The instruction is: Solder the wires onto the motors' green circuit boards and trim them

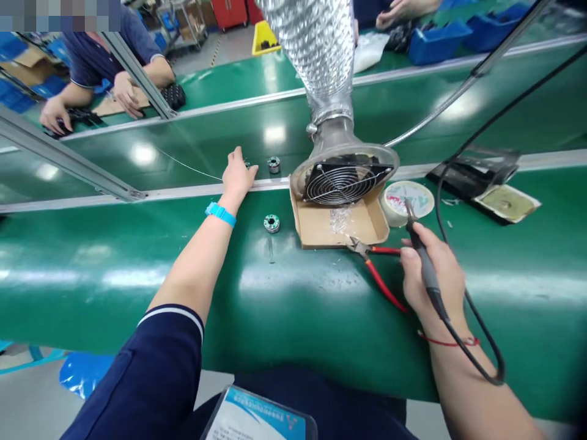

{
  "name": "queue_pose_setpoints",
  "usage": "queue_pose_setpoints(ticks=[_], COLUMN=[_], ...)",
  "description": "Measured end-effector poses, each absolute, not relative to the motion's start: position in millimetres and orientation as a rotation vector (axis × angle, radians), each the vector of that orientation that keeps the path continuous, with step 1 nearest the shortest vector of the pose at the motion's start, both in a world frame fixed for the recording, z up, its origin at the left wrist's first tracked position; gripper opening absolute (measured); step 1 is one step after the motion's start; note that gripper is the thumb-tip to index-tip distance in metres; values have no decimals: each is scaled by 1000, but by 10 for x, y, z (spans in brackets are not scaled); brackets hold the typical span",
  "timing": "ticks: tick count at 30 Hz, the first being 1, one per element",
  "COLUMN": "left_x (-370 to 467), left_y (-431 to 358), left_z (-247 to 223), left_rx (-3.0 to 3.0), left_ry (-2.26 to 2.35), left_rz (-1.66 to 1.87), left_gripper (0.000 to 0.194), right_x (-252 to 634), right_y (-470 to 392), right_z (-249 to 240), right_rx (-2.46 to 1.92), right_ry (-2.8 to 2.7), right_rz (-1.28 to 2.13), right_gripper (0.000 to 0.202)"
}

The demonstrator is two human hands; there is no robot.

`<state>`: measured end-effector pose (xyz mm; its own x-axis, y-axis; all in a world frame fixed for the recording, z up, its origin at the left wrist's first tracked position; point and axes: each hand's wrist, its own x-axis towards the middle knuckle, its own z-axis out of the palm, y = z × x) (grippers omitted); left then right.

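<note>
My left hand point(238, 174) reaches over the metal rail, thumb and fingers around a small round part point(247, 164) that they mostly hide. A thin solder wire point(190, 168) trails leftward from that hand. Two similar ring-shaped parts with circuit boards are nearby: one point(274, 164) on the belt beyond the rail, another point(271, 223) on the green bench. My right hand point(433, 272) grips a soldering iron point(424, 260) by its grey handle, tip upward in front of a tape roll point(408, 203). Red-handled cutters point(376, 267) lie left of it, jaws at a cardboard tray point(321, 229).
A fume duct point(328, 61) with a fan grille point(346, 183) hangs over the tray. At right stands a black soldering stand with a sponge point(507, 203). The iron's cable point(477, 305) loops past my right forearm. A co-worker's hands point(126, 95) work across the belt point(220, 131).
</note>
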<state>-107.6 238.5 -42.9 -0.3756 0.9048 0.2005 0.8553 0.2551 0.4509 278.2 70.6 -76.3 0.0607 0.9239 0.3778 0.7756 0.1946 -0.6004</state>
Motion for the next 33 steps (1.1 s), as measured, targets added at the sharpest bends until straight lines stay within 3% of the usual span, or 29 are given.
queue_pose_setpoints(ticks=[3, 9, 14, 21, 24, 27, 33], left_x=[-913, -823, -1107, -1322, -1146, -822, -141], left_y=[2476, 2525, 1854, 748, 460, 239, 74], left_z=[-376, -420, -421, -381, -382, -374, -244], left_rx=[1815, 1841, 1920, 1980, 1938, 1730, 1505], left_ry=[2292, 2143, 2027, 1853, 1708, 1491, 1150], left_rz=[678, 593, 599, 425, 500, 629, 621], left_gripper=[76, 47, 57, 43, 38, 43, 46], right_x=[2759, 2785, 2823, 2749, 2609, 2407, 2148], right_y=[732, 729, 721, 620, 421, 228, 162], right_z=[-755, -766, -753, -661, -492, -294, -34], right_rx=[-1547, -1456, -1383, -1436, -1384, -1210, -1177], right_ry=[-1809, -1845, -1819, -1659, -1645, -1492, -1546], right_rz=[164, 129, 74, 39, 209, 594, 1075], right_gripper=[55, 48, 43, 25, 30, 38, 33])
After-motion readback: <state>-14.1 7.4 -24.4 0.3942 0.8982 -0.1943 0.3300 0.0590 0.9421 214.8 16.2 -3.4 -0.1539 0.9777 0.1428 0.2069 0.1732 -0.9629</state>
